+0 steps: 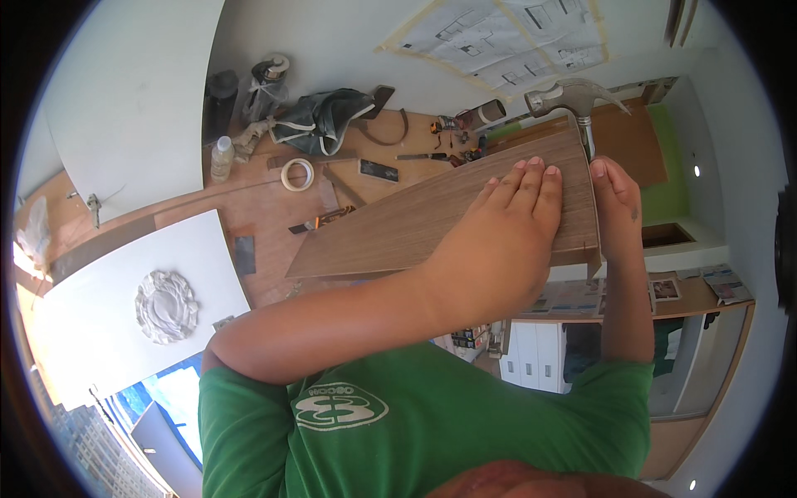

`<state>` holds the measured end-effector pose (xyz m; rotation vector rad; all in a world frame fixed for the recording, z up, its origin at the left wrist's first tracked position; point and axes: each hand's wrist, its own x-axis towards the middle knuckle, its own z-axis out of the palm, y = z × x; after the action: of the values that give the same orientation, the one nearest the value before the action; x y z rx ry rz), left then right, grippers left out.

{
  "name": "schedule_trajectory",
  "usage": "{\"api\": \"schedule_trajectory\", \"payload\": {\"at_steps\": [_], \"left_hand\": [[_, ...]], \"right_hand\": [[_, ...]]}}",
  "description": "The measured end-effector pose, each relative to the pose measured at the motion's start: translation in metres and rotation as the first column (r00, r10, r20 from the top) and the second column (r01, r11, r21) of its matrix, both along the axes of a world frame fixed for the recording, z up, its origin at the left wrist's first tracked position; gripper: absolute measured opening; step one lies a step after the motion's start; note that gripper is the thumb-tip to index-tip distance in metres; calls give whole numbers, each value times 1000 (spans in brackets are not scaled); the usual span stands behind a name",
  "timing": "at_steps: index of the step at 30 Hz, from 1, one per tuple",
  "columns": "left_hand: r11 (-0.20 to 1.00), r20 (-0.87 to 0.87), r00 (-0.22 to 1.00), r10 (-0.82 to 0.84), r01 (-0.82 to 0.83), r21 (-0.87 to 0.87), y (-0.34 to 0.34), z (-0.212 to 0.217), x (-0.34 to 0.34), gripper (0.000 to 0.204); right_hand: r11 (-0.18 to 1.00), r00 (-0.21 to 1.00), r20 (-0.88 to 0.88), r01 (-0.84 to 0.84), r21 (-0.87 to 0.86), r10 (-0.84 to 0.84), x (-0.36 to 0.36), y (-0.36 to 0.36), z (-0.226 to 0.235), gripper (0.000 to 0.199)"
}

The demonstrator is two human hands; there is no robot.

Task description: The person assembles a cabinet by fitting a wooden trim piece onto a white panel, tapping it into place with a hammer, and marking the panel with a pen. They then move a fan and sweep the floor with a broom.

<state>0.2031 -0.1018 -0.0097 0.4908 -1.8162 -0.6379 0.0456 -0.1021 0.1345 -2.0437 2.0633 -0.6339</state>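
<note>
Panel (398,232) under left hand (508,232), tape roll (286,178), bag (328,118) beyond

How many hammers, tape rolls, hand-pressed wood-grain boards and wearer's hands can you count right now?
Hammer: 1
Tape roll: 1
Hand-pressed wood-grain board: 1
Hands: 2 (left hand, right hand)
Total: 5

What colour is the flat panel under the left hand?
The flat wood-grained panel is brown, in the head view.
</note>
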Motion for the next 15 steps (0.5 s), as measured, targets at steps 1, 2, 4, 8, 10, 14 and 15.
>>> {"api": "schedule_trajectory", "payload": {"at_steps": [1, 2, 4, 8, 10, 14, 15], "left_hand": [[1000, 6, 1000, 4, -4, -6, 1, 1, 0, 81], [1000, 11, 1000, 2, -2, 1, 1, 1, 1, 80], [1000, 23, 1000, -5, 5, 14, -1, 1, 6, 80], [1000, -29, 1000, -5, 6, 31, -3, 1, 7, 80], [999, -63, 998, 15, -13, 32, -2, 2, 9, 80], [987, -9, 997, -70, 71, 143, 0, 9, 19, 66], [988, -5, 997, -78, 78, 133, 0, 8, 18, 59]], "right_hand": [[1000, 1000, 12, -3, 5, 3, 0, 5, 0, 37], [1000, 1000, 14, -14, 13, 14, 2, 10, 0, 37], [998, 999, 9, -46, 30, 46, 8, 19, 1, 38], [997, 998, 5, -69, 34, 69, 17, 37, -2, 40], [993, 995, 15, -98, 60, 97, 22, 47, -1, 42], [986, 990, -1, -143, 91, 143, 33, 61, 2, 45], [985, 990, -1, -141, 102, 142, 34, 66, 3, 45]]}}
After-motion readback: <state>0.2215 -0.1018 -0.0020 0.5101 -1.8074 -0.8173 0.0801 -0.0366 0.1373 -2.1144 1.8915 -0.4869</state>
